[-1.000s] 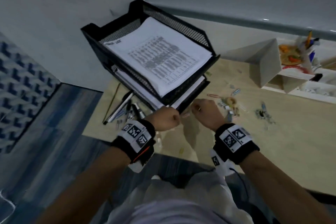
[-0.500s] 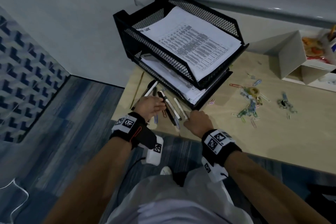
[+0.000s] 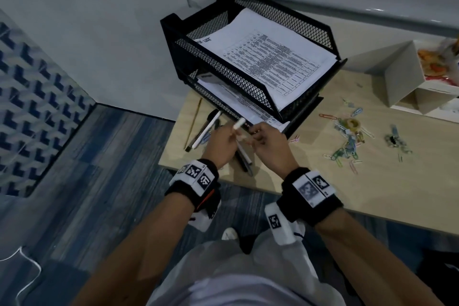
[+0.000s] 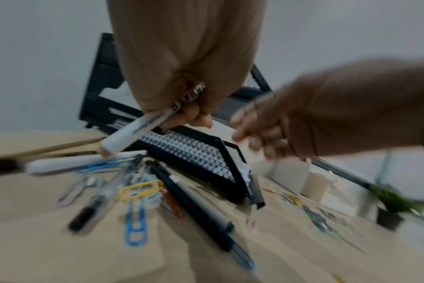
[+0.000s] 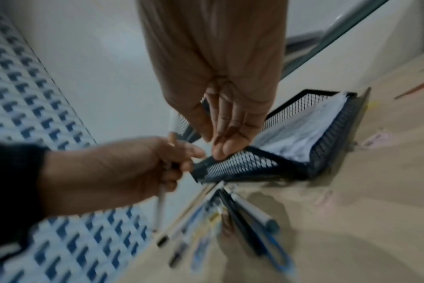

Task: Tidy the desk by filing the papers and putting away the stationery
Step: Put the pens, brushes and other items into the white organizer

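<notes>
The left hand (image 4: pixel 182 80) has its fingers curled around a white marker (image 4: pixel 138 130), gripping it near the middle of the barrel; one end sticks out past the fingers and the other end hangs below the hand in the right wrist view. The marker is held in the air above the near left corner of the desk (image 3: pixel 372 194). The right hand (image 3: pixel 268 146) is just beside it, with relaxed fingers that hold nothing. In the right wrist view its fingertips seem to touch the front edge of the lower tier of the black mesh paper tray (image 3: pixel 248 82), but the blur makes this uncertain.

The marker looks light, stiff and smooth, so I judge that a hold at mid-barrel with thumb and two fingers is enough; a hold on the cap alone could pull the cap off.

Below the hands, at the left edge of the desk, lie more pens and markers (image 4: pixel 194 206), a pencil (image 3: pixel 192 122) and several coloured paper clips (image 4: pixel 136 220). These clips are small, flat and slippery on the wood, and are probably easier to slide together than to pick one by one. More clips (image 3: pixel 347 141) are scattered toward the middle of the desk. Printed sheets (image 3: pixel 268 57) already fill both tiers of the tray at the far left corner.
</notes>
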`<state>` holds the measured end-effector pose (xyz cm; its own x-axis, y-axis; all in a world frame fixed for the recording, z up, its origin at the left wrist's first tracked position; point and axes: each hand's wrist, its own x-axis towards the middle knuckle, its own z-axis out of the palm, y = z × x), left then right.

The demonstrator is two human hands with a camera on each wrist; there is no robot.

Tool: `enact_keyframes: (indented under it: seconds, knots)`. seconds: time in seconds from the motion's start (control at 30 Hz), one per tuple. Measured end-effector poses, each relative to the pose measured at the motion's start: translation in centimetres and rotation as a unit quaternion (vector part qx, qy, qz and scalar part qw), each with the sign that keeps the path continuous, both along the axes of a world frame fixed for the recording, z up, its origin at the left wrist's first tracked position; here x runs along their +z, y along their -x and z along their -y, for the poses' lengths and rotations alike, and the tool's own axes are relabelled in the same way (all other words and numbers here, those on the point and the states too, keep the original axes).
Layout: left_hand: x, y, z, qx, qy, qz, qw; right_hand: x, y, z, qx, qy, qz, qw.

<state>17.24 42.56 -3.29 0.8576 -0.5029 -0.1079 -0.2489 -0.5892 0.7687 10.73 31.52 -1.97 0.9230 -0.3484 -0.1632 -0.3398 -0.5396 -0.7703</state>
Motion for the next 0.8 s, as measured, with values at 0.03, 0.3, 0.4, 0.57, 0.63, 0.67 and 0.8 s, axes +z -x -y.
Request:
enact_keyframes:
  seconds: [0.03, 0.3, 0.4, 0.57, 0.63, 0.67, 0.8]
  knots:
    - [-0.2, -0.4, -0.6, 0.048, 0.009, -0.019, 0.999, -0.8, -0.5, -0.1, 0.009, 0.038, -0.03, 0.999]
    - [-2.6, -2.0, -4.3, 0.274, 0.19, -0.342, 0.878, -3.5, -1.7, -1.3, 0.099, 0.194, -0.189, 0.958]
    - [-2.4, -2.0, -4.0, 0.276, 0.236, -0.406, 0.839, -3.6, -1.3, -0.7, 0.08, 0.174, -0.172, 0.966]
    - [-1.6, -1.5, -2.3, 0.22, 0.308, -0.46, 0.803, -2.8, 0.4, -1.4, 0.078, 0.051, -0.071, 0.993]
    - [-1.1, -1.5, -1.8, 0.211, 0.335, -0.455, 0.797, -2.4, 0.8, -1.9, 0.098, -0.002, -0.047, 0.994]
    - [-1.0, -1.6, -1.7, 0.214, 0.346, -0.446, 0.797, -2.3, 0.8, -2.0, 0.101, -0.017, -0.042, 0.994]
    - [-0.8, -1.9, -2.0, 0.265, 0.365, -0.374, 0.81, -2.9, -0.3, -1.4, 0.107, 0.01, -0.072, 0.992]
